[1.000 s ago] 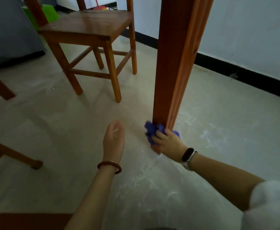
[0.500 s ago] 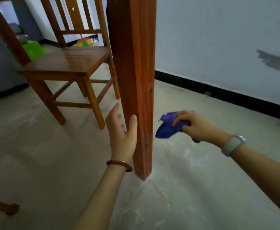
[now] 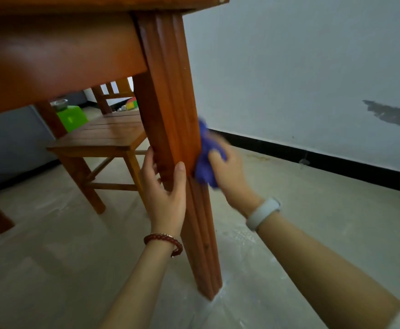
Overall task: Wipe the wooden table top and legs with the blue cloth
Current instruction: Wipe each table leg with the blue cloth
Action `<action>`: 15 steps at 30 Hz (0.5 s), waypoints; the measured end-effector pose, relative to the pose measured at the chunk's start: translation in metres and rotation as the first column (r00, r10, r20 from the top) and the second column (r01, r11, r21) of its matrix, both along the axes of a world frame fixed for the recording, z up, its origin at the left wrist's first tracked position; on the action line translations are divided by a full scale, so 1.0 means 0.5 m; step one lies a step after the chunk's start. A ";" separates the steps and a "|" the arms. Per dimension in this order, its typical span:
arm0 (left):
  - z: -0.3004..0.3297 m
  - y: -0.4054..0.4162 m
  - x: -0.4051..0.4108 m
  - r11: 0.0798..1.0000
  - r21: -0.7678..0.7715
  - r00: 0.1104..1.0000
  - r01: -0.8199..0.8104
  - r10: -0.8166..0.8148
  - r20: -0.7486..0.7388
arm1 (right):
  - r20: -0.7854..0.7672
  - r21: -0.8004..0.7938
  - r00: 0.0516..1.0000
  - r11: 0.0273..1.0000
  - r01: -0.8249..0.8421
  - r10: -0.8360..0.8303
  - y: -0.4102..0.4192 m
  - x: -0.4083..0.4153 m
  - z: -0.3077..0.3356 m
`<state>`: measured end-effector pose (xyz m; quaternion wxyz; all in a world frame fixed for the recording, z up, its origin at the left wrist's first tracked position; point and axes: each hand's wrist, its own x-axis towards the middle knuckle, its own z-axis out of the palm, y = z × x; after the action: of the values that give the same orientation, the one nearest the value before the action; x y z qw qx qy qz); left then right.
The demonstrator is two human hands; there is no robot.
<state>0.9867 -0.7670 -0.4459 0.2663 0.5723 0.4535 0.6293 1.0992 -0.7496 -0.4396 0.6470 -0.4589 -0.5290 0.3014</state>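
**Wiping one table leg, midway up its height**

Pressing the bunched blue cloth (image 3: 206,160) against the right face of the wooden table leg (image 3: 170,119), the right hand (image 3: 230,172) has its fingers curled round the cloth, about halfway between floor and apron. The left hand (image 3: 164,188) grips the same leg from the near side, thumb on the front edge and fingers wrapped behind. As a judgement, the task is somewhere in its leg stage: the stretch under the table top (image 3: 99,1) looks yet to be covered, and whether the top or the other legs are done cannot be told (only its underside edge shows). A wooden chair (image 3: 104,138) stands close behind the leg and could crowd the far face; a green stool (image 3: 72,118) sits farther back.
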 end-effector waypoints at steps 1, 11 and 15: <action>-0.006 0.000 0.000 1.000 -0.008 1.000 -0.005 0.005 -0.006 | 0.141 -0.234 0.985 0.970 -0.064 0.099 -0.003 0.024 -0.058; -0.114 -0.017 -0.010 0.991 -0.115 0.995 -0.071 0.063 -0.079 | 0.059 -0.005 0.995 0.996 -0.084 0.084 0.007 0.079 0.009; -0.173 -0.026 -0.020 0.980 -0.192 0.993 -0.059 0.038 -0.109 | -0.133 -0.001 0.981 0.990 -0.141 0.139 0.016 0.024 -0.047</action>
<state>0.9765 -0.7799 -0.5323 0.2815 0.5643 0.5400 0.5574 1.1113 -0.7418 -0.4633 0.6554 -0.4030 -0.5144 0.3788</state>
